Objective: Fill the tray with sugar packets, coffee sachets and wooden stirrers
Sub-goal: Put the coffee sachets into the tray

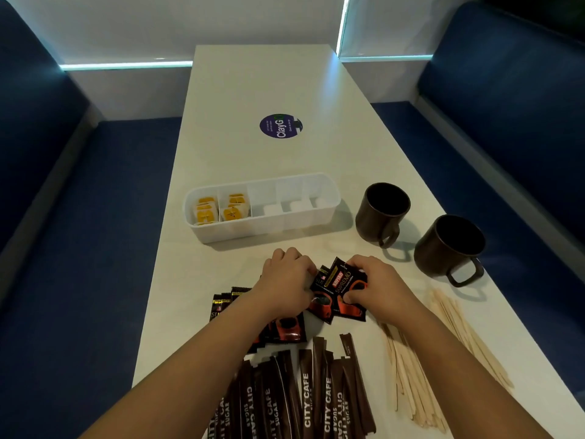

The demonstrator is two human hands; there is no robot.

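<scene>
A white divided tray (285, 223) stands across the table, with yellow-and-white packets (218, 209) in its two left compartments; the others look bare. In front of it, my left hand (286, 277) and my right hand (376, 285) both grip a small stack of black coffee sachets (340, 293) held just above the table. More black sachets (250, 315) lie under my left forearm. Several brown sugar sticks (313, 394) are spread at the near edge. Wooden stirrers (421, 372) lie in a loose pile to the right.
Two dark brown mugs (381, 213) (448, 248) stand right of the tray. A round purple sticker (281, 126) marks the middle of the white table (253, 90). Blue bench seats flank the table on both sides.
</scene>
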